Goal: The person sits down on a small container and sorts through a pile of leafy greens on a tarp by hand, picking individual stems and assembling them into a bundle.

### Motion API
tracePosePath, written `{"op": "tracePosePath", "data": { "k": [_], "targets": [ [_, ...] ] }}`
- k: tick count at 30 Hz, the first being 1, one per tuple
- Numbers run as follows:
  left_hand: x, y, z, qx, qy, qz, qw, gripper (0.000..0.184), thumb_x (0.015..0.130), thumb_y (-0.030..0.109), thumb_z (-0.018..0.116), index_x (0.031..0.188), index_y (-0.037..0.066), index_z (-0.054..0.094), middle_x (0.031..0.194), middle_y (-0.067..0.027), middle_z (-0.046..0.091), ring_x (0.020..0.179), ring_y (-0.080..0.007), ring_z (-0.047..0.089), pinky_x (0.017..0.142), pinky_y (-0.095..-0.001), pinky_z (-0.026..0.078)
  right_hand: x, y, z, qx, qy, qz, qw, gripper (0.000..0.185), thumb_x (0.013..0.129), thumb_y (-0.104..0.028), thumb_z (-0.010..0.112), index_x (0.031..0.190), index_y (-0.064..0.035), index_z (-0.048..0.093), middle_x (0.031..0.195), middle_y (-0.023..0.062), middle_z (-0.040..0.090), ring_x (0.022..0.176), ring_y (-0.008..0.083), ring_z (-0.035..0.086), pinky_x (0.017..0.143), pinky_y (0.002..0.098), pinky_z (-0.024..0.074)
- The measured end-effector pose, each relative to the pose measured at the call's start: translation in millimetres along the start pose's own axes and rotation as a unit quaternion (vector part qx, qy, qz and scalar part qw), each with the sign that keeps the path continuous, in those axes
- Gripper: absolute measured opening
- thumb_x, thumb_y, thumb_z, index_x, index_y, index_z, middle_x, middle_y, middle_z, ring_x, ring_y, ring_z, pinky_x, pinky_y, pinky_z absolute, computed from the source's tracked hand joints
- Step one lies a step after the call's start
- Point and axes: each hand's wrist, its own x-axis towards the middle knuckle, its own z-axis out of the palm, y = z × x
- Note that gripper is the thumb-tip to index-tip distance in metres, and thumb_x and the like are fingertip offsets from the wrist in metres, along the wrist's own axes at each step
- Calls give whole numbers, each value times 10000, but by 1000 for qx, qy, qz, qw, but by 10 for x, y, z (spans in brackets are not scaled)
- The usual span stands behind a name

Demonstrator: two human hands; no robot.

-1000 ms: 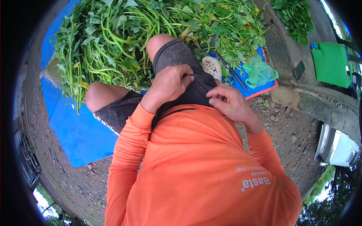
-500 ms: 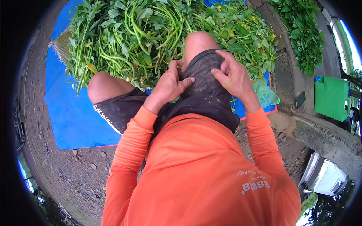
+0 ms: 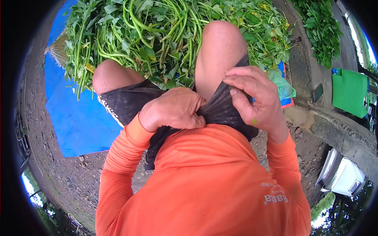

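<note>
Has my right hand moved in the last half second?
Yes: judged against the green plastic bag, your right hand has come back toward your orange shirt.

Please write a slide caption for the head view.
Left hand and right hand handle dark fabric shorts near piled leafy green stems.

Leafy stems (image 3: 161, 41) lie heaped on a tarp (image 3: 78, 122), before and between the person's knees (image 3: 220, 47). A plastic bag (image 3: 285, 85) rests at the tarp's right side; farther right stands a box (image 3: 349, 92), with a second leafy pile (image 3: 321, 33) ahead of it.
</note>
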Motion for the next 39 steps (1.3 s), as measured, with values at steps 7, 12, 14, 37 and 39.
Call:
{"op": "tracePosePath", "data": {
  "k": [7,12,14,37,39],
  "targets": [
    [-160,-54,137,-58,103,25,993,279,863,289,793,897,40,670,824,-178,636,869,-404,633,778,-498,524,56,-61,-42,-147,9,-42,988,292,786,38,724,1073,4,767,1039,139,717,916,335,682,842,411,572],
    [-168,-430,-288,72,536,33,840,395,939,163,795,1292,21,690,1410,-180,667,1215,-377,667,998,-402,548,88,-59,249,-18,-5,24,1000,205,851,3,734,1053,23,755,1017,146,714,921,348,686,842,434,569],
    [-610,-338,-436,189,465,-132,855,421,916,174,804,1305,45,705,1430,-173,664,1316,-354,628,1106,-440,492,170,-91,376,47,-58,43,996,192,871,-15,731,1055,37,749,1021,159,716,937,359,691,849,436,570],
    [-1266,76,417,-45,332,-162,928,237,898,135,814,1085,17,728,1044,-152,702,874,-368,694,770,-440,556,396,347,1327,130,-250,-48,958,219,1015,-157,667,895,24,649,852,212,651,840,442,655,758,515,516],
    [-1196,120,578,-2,337,-179,924,247,901,152,814,1091,24,721,999,-150,695,866,-372,697,759,-450,553,544,296,1378,82,-211,-56,972,215,1027,-163,671,914,19,657,858,199,630,838,436,647,753,509,513]
  ]
}}
